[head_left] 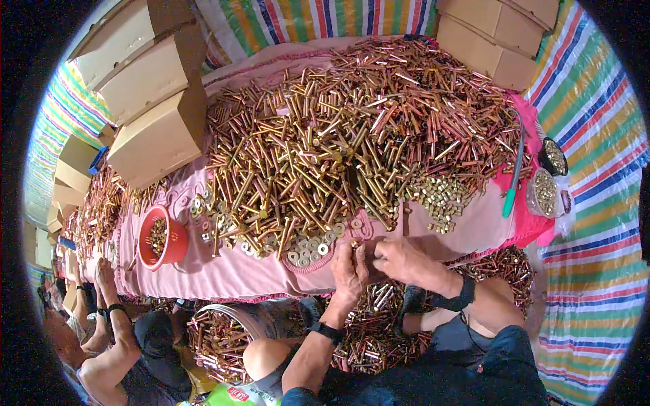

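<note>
My left hand (349, 272) is held over the front edge of the pink cloth, its fingers closed round a small brass-coloured metal piece (355, 245) that is mostly hidden. Close beside it on the right, my right hand (398, 260) has its fingertips pinched together; whatever they hold is too small to tell. Just left of my hands lie flat washers (305, 252) in a loose cluster. Beyond them spreads a large heap of long brass-coloured bolts (298, 162). A patch of small nuts (440, 203) lies on the cloth to the right.
Left of the washers stands a red basin (162, 238) of small metal parts. Cardboard boxes (156, 139) are stacked at both back corners. A green-handled tool (511, 193) and tubs (543, 193) sit at right. Below are a bucket of bolts (217, 342) and another person's arm (112, 338).
</note>
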Motion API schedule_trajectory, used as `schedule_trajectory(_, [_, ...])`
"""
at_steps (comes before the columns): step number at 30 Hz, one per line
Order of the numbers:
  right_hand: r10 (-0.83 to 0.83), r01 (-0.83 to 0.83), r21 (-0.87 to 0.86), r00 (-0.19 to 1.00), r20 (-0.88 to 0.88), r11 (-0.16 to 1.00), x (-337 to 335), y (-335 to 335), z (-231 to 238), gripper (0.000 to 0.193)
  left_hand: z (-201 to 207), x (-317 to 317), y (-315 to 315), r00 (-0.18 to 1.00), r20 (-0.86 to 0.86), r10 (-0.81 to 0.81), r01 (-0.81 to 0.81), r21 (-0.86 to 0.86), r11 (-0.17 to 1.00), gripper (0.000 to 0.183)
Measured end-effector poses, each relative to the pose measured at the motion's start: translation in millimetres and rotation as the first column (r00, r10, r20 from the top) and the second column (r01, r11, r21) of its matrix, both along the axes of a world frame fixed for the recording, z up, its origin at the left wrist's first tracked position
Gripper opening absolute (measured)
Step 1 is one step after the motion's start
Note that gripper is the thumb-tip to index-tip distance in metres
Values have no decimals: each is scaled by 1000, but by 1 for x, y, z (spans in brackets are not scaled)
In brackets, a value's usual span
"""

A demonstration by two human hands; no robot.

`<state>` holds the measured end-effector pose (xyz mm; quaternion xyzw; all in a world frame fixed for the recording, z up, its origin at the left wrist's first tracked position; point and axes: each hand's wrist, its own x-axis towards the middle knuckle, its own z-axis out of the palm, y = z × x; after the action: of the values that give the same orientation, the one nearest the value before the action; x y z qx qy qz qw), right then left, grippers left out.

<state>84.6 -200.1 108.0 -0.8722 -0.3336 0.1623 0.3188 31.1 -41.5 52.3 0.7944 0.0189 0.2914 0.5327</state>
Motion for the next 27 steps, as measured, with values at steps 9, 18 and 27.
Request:
schedule_trajectory(9, [58,331,466,763,-644,820,19,12,42,30,-4,-4,0,998,-35,-50,50,-12,999,22])
schedule_trajectory(18, [51,337,485,779,-625,807,20,13,36,28,-5,-4,4,995,8,-95,95,-3,996,39])
schedule_trajectory(27, [-55,38,382,998,34,923,13,26,32,24,-13,-3,9,990,-13,-140,140,49,989,45])
